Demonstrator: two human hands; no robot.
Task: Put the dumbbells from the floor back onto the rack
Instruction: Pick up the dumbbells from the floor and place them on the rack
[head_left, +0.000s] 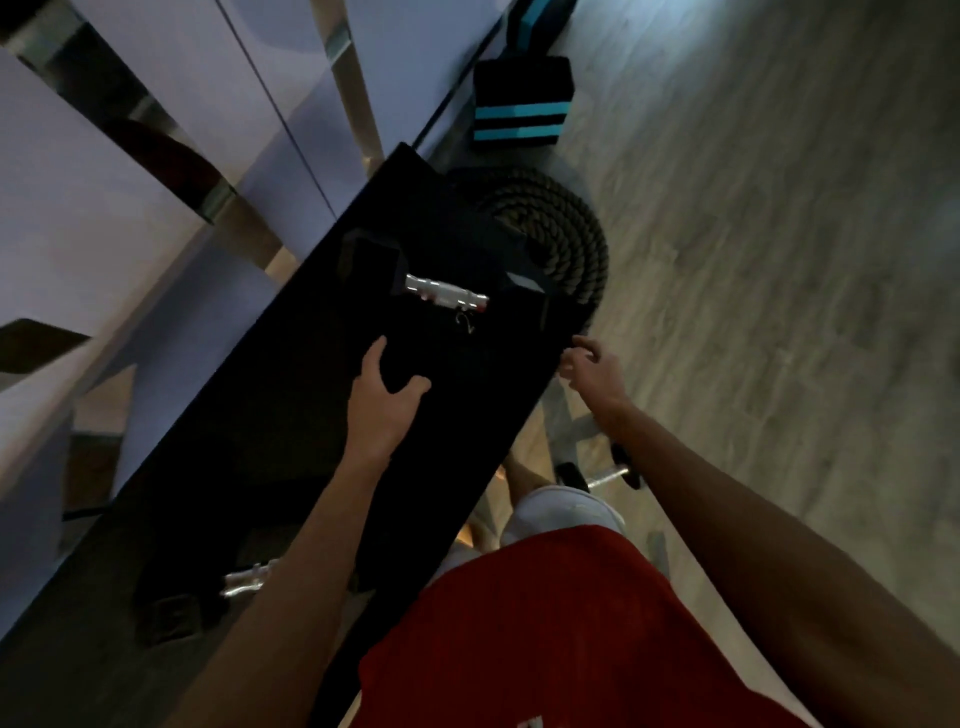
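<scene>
A black rack runs slantwise along the wall, and one dumbbell already lies across its top near the far end, its chrome handle bright between two dark heads that reach toward either long edge. The left hand is spread over the rack's top just short of that dumbbell, fingers straight, thumb held wide, holding nothing; whether the palm touches the surface I cannot tell. The right hand hangs just off the rack's floor-side edge, near the dumbbell's nearer head but apart from it, fingers loosely curled around nothing. A second dumbbell rests on the rack toward its near end, partly hidden behind the left forearm. A small dumbbell lies on the wooden floor below the right wrist, close to the rack's floor-side edge and well apart from both hands. A coiled rope sits on the floor past the rack's far corner, with a black block with teal stripes beyond it. Red shorts fill the bottom.
</scene>
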